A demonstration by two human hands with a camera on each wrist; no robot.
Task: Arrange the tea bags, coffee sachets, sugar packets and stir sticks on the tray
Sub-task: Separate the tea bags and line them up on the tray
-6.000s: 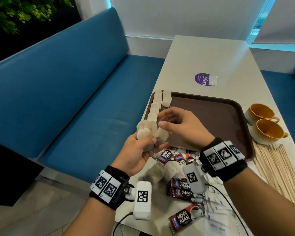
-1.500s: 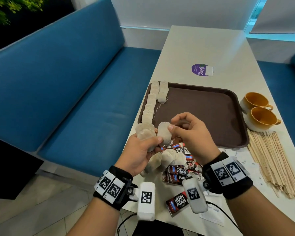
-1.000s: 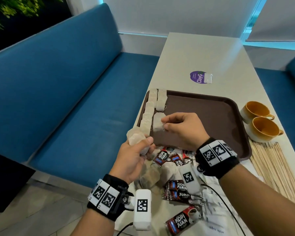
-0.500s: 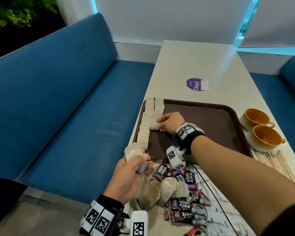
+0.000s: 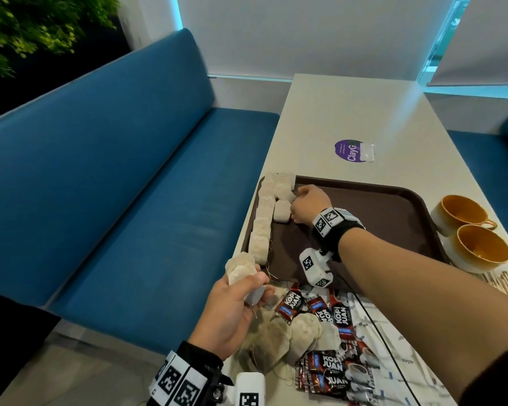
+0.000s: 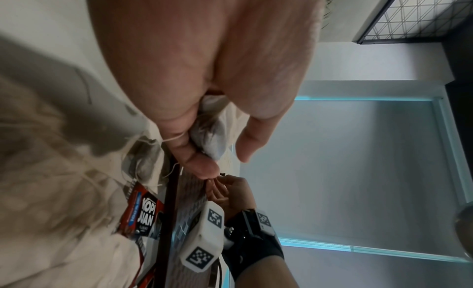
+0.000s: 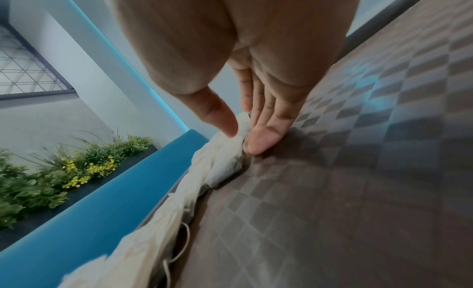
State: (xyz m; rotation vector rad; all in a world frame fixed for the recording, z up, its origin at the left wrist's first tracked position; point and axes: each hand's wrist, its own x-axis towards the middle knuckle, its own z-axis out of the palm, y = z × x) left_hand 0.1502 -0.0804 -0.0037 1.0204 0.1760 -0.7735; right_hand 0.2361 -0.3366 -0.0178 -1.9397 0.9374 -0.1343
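My right hand [image 5: 308, 203] is on the brown tray [image 5: 393, 212], at its far left corner. Fingers are straight and lying together, thumb apart; the fingertips [image 7: 258, 142] touch the side of a tea bag [image 5: 281, 210] lying flat on the tray floor. Nothing pinched or curled around on this side.

That bag sits just beside a row of tea bags [image 5: 261, 227] that runs along the tray's left rim, from the near corner up to the far corner. Two more bags [image 5: 285, 186] lie beyond it at the far corner, starting a second row. Strings trail loose from several bags in the rim row.

My left hand [image 5: 232, 312] is off the tray, at its near left corner. Fingers and thumb are curled around a bunch of tea bags [image 5: 241, 268], whose tops stick up above the fist. The left wrist view shows grey bag fabric squeezed between thumb and fingers, with a string looped over a finger.

On the table [image 5: 349, 112] nearer to me: loose tea bags [image 5: 279, 341] in a heap, red-and-black coffee sachets [image 5: 332, 367] around and partly over them, white sugar packets [image 5: 393, 341] to the right. Stir sticks [image 5: 499, 284] show only at the right edge, mostly hidden behind my forearm. Two yellow cups [image 5: 475, 244] stand right of the tray. A purple sticker [image 5: 349, 150] lies beyond the tray.
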